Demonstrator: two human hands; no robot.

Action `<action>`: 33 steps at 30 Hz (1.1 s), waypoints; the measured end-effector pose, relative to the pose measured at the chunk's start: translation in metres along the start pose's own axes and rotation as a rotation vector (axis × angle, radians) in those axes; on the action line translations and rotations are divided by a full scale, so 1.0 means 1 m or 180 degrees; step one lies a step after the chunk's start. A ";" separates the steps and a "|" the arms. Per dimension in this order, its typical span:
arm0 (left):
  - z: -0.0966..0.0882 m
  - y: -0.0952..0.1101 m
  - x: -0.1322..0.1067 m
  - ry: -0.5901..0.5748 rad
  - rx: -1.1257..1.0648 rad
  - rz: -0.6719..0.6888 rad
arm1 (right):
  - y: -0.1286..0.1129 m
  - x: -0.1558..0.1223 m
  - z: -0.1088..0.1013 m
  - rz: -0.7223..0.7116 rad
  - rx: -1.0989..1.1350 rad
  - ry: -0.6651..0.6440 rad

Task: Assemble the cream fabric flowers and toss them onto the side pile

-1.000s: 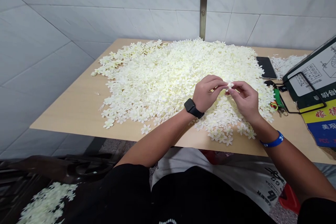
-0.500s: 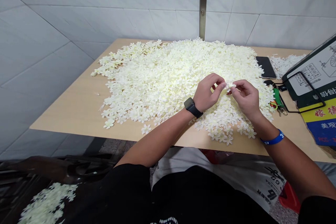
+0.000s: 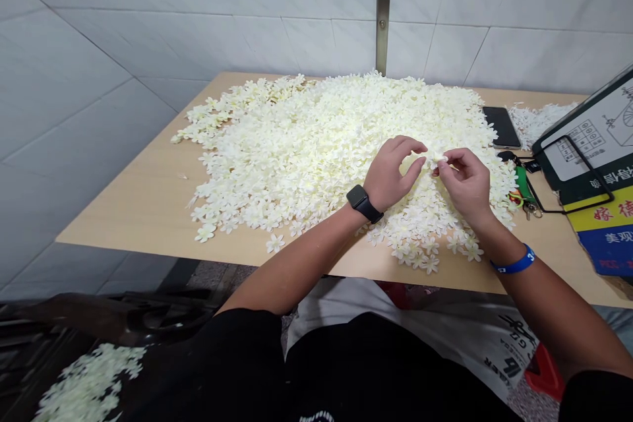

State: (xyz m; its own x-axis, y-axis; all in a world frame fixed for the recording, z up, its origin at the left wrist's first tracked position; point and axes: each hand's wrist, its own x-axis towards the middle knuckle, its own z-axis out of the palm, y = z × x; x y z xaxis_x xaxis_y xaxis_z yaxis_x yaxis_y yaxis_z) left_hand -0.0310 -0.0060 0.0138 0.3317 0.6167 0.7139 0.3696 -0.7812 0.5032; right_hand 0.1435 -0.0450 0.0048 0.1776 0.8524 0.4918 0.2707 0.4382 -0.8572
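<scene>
Head view: R hand (image 3: 465, 188) pinching white flower (image 3: 438, 163), L hand (image 3: 390, 175) open just beside; blue wristband (image 3: 514, 264) reads 3.

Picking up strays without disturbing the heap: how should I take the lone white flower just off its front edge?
Pinch one petal of the white flower near its tip, coming from the near side across the bare tabletop. It seems to lie flat, so a petal edge is the easiest hold, and that side has no neighbouring flowers in the way.

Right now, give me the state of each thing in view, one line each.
left hand: raised, fingers curled, beside the blossom
right hand: pinching the blossom
small white blossom: held above the pile
pile of white blossoms: loose, heaped
phone: lying flat, screen dark
</scene>
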 end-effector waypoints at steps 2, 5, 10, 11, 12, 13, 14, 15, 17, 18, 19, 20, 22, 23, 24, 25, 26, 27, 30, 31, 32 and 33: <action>0.001 0.000 -0.001 0.0060 -0.0087 0.0093 | -0.002 -0.002 0.001 0.0005 0.0055 -0.0104; 0.002 -0.001 -0.001 0.0178 -0.0137 0.0137 | -0.005 -0.003 0.003 -0.0024 0.0221 -0.0217; 0.001 -0.001 -0.001 0.0221 -0.0156 0.0202 | -0.005 -0.001 0.003 0.0036 0.0393 -0.0226; 0.001 0.000 -0.001 0.0185 -0.0149 0.0217 | -0.005 -0.001 0.003 0.0056 0.0401 -0.0224; 0.001 0.000 -0.001 0.0150 -0.0143 0.0238 | -0.005 -0.001 0.003 0.0066 0.0402 -0.0237; 0.001 0.000 -0.001 0.0123 -0.0137 0.0256 | -0.004 -0.001 0.003 0.0070 0.0389 -0.0264; 0.001 0.000 -0.001 0.0104 -0.0130 0.0264 | -0.004 -0.001 0.003 0.0068 0.0368 -0.0295; 0.001 0.000 -0.001 0.0100 -0.0119 0.0250 | -0.004 -0.001 0.003 0.0058 0.0346 -0.0311; 0.002 -0.001 0.000 0.0139 -0.0068 0.0127 | -0.004 -0.001 0.004 0.0018 0.0311 -0.0278; 0.002 -0.003 0.001 0.0161 -0.0014 0.0032 | -0.004 -0.001 0.004 -0.0003 0.0295 -0.0240; 0.002 -0.005 0.001 0.0161 0.0058 -0.0056 | -0.004 -0.001 0.004 -0.0019 0.0272 -0.0195; 0.001 -0.007 0.002 0.0140 0.0141 -0.0120 | -0.004 -0.001 0.004 -0.0024 0.0235 -0.0158; 0.001 -0.011 0.003 0.0024 0.0291 -0.0155 | -0.003 0.000 0.003 0.0019 0.0126 -0.0080; 0.001 -0.012 0.003 -0.0045 0.0335 -0.0131 | -0.002 0.000 0.003 0.0056 0.0076 -0.0032; 0.000 -0.012 0.003 -0.0093 0.0350 -0.0097 | -0.002 0.001 0.003 0.0091 0.0039 0.0024; 0.000 -0.012 0.003 -0.0109 0.0345 -0.0067 | -0.001 0.001 0.002 0.0121 0.0017 0.0069; 0.000 -0.011 0.002 -0.0092 0.0325 -0.0037 | -0.001 0.002 0.002 0.0137 0.0004 0.0116; 0.000 -0.009 0.002 -0.0054 0.0295 0.0004 | -0.001 0.002 0.002 0.0135 -0.0007 0.0152; 0.001 -0.005 0.000 0.0021 0.0198 0.0167 | -0.001 0.001 0.003 0.0086 0.0009 0.0092; 0.002 -0.003 -0.001 0.0029 0.0170 0.0218 | -0.001 0.000 0.003 0.0074 0.0036 0.0019; 0.002 -0.003 -0.001 0.0045 0.0144 0.0252 | -0.001 -0.001 0.003 0.0064 0.0074 -0.0064; 0.002 -0.002 -0.001 0.0077 0.0123 0.0257 | -0.001 -0.002 0.003 0.0060 0.0119 -0.0153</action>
State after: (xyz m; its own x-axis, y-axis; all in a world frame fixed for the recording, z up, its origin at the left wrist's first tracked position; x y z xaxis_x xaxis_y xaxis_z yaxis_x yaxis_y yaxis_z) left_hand -0.0305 -0.0045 0.0109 0.3408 0.5489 0.7633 0.3757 -0.8238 0.4246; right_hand 0.1396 -0.0459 0.0041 0.1363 0.8729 0.4685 0.2321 0.4316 -0.8717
